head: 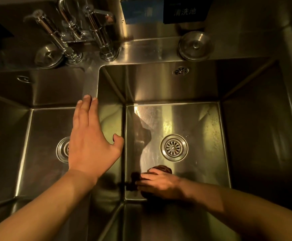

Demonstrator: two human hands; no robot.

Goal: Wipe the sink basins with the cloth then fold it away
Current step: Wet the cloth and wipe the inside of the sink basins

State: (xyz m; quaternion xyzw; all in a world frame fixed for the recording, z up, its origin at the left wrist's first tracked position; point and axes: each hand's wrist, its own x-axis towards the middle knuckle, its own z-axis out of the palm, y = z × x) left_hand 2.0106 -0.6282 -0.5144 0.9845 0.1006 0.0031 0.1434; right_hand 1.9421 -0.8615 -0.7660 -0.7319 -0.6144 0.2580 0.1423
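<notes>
Two steel basins lie below me, split by a narrow divider (90, 79). My right hand (159, 184) is down in the right basin (202, 122), at the near left corner of its floor, and presses a dark brown bunched cloth (164, 169) against the steel. Most of the cloth is hidden under my fingers. My left hand (91, 140) rests flat on the divider with straight fingers and holds nothing. It covers part of the left basin (42, 129).
The right basin's round drain strainer (174, 147) sits just beyond the cloth. The left drain (63, 149) is half hidden by my left hand. Chrome taps (96, 30) and round steel lids (194, 46) stand on the back ledge. Two signs (185, 11) hang above.
</notes>
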